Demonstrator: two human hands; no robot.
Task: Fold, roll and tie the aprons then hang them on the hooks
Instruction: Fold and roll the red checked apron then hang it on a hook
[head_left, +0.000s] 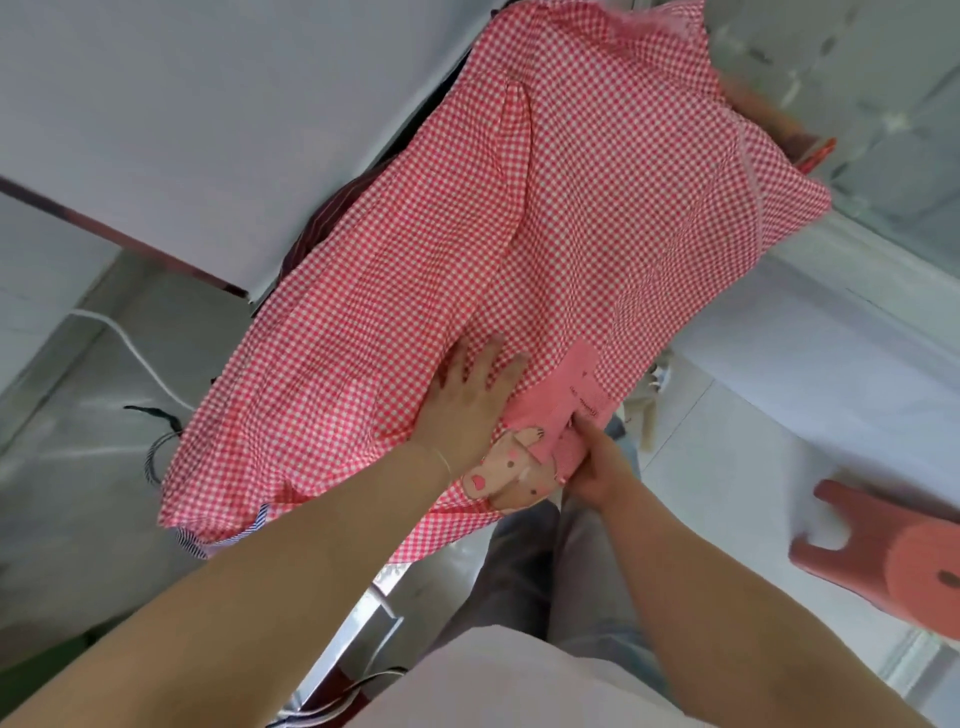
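Observation:
A pink and white checked apron (597, 208) lies spread over a narrow surface in the middle of the view, hanging over its edges. Near its close end sits a plain pink pocket patch (566, 395) with a cartoon figure below it. My left hand (467, 400) lies flat on the cloth with straight fingers, just left of the patch. My right hand (597, 462) pinches the edge of the pink patch at the apron's near right edge. A blue striped cloth (249, 527) peeks out from under the apron's near left corner. No hooks are in view.
A white cabinet (208, 104) stands to the left, with a white cable (135, 353) on the grey floor below it. A pink plastic stool (893, 556) stands on the floor at the right. A white ledge (831, 332) runs along the right side.

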